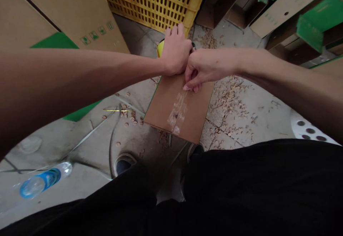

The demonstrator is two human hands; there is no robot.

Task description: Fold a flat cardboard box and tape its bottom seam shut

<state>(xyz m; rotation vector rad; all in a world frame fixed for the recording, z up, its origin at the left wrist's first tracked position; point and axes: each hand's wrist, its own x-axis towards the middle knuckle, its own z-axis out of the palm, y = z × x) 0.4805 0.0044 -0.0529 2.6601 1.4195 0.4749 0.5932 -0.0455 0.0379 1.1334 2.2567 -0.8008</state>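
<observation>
A flat brown cardboard box [177, 111] lies in front of me, with clear packing tape [177, 113] smeared along its centre seam. My right hand [197, 73] rests on the far end of the box, its curled fingertips at the seam. My left hand [174, 50] sits just beyond it, knuckles up, over a yellow round object [160, 48], possibly a tape roll, mostly hidden. A small dark piece [193, 45] shows between my hands. The hands touch each other.
A yellow plastic crate [155, 0] and cardboard cartons with green panels [311, 21] stand beyond the box. Tan round chips [227, 111] are scattered over the concrete floor [61, 146]. A plastic water bottle [43, 180] lies at lower left, and a white perforated object [308, 129] sits at right.
</observation>
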